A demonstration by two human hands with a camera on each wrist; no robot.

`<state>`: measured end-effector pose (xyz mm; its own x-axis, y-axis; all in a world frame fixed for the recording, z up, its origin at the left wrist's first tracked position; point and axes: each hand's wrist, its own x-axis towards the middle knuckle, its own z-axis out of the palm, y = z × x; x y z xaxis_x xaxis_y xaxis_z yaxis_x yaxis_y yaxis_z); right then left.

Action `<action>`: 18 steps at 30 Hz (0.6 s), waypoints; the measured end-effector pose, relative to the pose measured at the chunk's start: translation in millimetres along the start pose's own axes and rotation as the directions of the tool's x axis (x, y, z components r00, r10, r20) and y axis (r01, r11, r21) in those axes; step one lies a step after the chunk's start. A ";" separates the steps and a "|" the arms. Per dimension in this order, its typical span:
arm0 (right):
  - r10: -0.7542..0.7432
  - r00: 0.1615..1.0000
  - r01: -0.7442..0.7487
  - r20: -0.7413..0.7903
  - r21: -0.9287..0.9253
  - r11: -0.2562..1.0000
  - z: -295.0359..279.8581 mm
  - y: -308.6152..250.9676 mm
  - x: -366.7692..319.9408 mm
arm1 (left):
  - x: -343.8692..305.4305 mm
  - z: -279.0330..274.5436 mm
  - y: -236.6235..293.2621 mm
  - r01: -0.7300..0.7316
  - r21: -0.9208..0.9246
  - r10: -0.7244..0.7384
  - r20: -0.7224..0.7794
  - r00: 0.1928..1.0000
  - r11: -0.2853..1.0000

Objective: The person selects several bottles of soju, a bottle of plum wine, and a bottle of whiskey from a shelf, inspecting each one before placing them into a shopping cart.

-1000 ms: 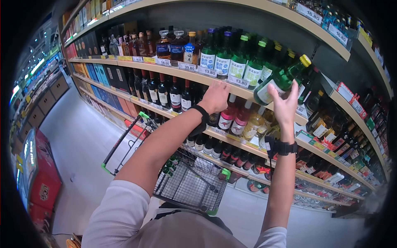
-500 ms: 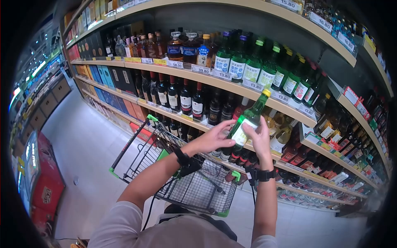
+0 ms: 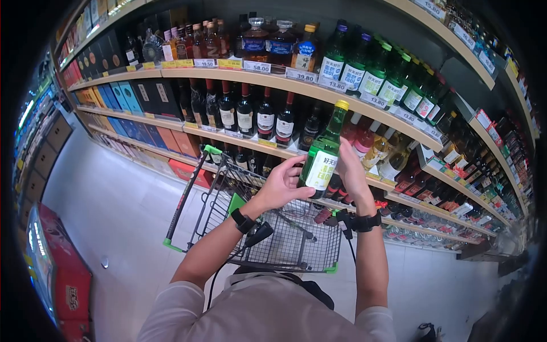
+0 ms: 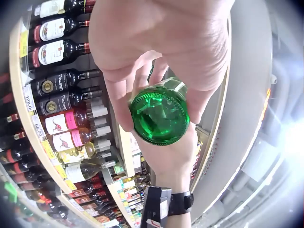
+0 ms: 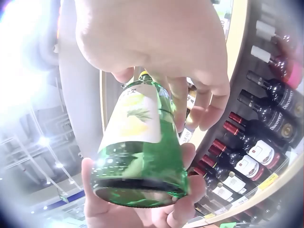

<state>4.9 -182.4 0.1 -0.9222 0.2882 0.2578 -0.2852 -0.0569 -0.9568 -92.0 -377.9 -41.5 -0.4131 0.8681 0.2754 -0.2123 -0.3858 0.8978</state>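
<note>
A green glass soju bottle [image 3: 321, 165] with a yellow cap and a white label is held up in front of the shelves, tilted with its neck away from me. My left hand [image 3: 280, 186] grips its lower part between thumb and fingers. Along the upper right side, my right hand [image 3: 353, 172] holds it near the shoulder. The left wrist view looks straight at the ridged base of the bottle [image 4: 160, 116]. In the right wrist view, the label on the bottle [image 5: 135, 114] shows a yellow fruit picture.
Below my arms stands a wire shopping cart [image 3: 296, 245] with green corners. Similar green bottles [image 3: 373, 82] line the upper shelf, with dark wine bottles [image 3: 265, 119] one shelf lower. A red display case [image 3: 65, 279] sits on the floor at left.
The bottle has come from the right by the shelf to in front of me, turning more upright. My left hand has left the shelf edge and taken hold of its lower part.
</note>
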 end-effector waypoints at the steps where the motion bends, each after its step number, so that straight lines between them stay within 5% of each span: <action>1: 0.025 1.000 -0.025 -0.012 -0.006 1.000 7.3 -0.6 3.2 | -4.8 -5.1 5.8 0.013 -0.049 -0.013 -0.010 1.000 0.999; 7: 0.045 0.998 -0.051 -0.053 -0.130 0.990 68.0 -27.0 13.5 | -30.5 -46.9 17.8 -0.035 -0.329 0.057 0.055 0.997 0.944; 9: 0.034 0.998 -0.036 -0.046 -0.032 0.999 78.6 -19.8 19.5 | -39.8 -56.2 26.1 -0.013 -0.365 0.042 0.072 0.997 0.931; 18: 0.006 0.996 -0.027 -0.090 -0.237 0.971 116.2 -29.2 45.0 | -60.3 -79.6 37.7 0.087 -0.436 0.004 0.204 0.979 0.896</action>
<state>-58.6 -278.8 55.3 -0.8969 0.3723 0.2387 -0.1898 0.1635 -0.9681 -145.6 -469.6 -51.6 -0.2249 0.9120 0.3431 -0.6120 -0.4062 0.6785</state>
